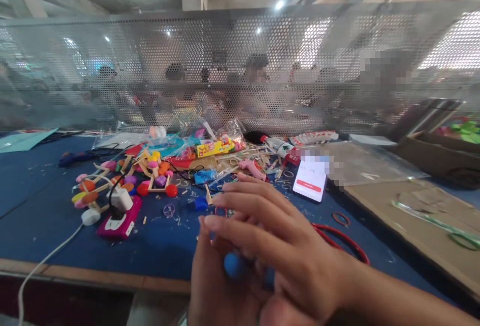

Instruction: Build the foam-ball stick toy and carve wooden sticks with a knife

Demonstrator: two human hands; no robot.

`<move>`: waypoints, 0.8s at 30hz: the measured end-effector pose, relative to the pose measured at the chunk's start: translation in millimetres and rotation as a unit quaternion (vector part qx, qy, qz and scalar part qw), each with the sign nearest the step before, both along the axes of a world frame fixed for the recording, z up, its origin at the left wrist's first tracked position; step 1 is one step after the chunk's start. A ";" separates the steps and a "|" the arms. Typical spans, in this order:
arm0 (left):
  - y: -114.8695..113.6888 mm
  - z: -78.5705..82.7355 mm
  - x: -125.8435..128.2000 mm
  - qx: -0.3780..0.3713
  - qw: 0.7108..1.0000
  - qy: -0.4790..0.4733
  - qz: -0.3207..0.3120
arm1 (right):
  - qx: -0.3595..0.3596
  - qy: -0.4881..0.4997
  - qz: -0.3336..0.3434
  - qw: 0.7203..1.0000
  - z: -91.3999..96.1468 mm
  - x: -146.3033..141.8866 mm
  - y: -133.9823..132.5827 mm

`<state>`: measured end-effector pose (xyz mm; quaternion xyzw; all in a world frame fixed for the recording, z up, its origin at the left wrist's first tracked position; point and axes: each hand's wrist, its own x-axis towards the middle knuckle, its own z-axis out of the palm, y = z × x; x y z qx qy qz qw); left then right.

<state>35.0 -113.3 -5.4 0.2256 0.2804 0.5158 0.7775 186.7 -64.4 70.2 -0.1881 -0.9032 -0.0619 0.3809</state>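
Note:
My right hand (275, 233) reaches in from the lower right, its long fingers stretched and slightly apart. Their tips meet the upper edge of my left hand (213, 286), which is cupped upright at the bottom centre. A smooth blue ball (233, 265) shows in the hollow between the hands and appears to rest in the left one. A second blue patch is visible under the right fingers; I cannot make out its shape. The right thumb and most of the left fingers are hidden. Beyond the fingertips lies a blue piece (200, 204) beside a small wooden part.
Colourful wooden toy pieces (152, 178) pile up on the blue table (161, 246). Nearby are a magenta power adapter (120, 222) with white plugs, a lit phone (310, 179), a bottle (279, 147), a red cord (343, 241) and cardboard (397, 221). A perforated screen (225, 41) stands behind.

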 end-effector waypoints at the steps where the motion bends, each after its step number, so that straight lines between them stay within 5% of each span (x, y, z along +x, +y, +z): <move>1: 11.9 3.6 2.0 -0.021 0.999 -0.024 0.009 | -0.005 0.005 -0.001 1.000 -0.4 3.8 2.3; 7: 31.8 31.9 5.6 -0.232 0.962 -0.141 0.031 | -0.025 -0.044 -0.004 0.999 -19.7 6.5 6.0; 13: 29.9 43.8 9.2 -0.220 0.965 -0.132 0.042 | -0.059 -0.017 0.009 0.998 -27.0 1.8 6.6; 16: 41.9 49.2 3.3 -0.125 0.986 -0.109 0.016 | -0.060 0.043 0.024 0.997 -19.2 7.0 12.9; 19: 70.5 63.9 -8.3 0.056 0.997 -0.057 0.006 | -0.078 0.121 0.014 0.989 -10.3 19.2 28.0; 22: 115.2 78.6 -21.2 0.248 0.966 0.039 0.067 | -0.113 0.191 -0.027 0.975 -13.6 31.4 53.2; 24: 146.5 81.1 -30.1 0.366 0.916 0.124 0.105 | -0.150 0.220 -0.073 0.961 -25.1 35.8 71.9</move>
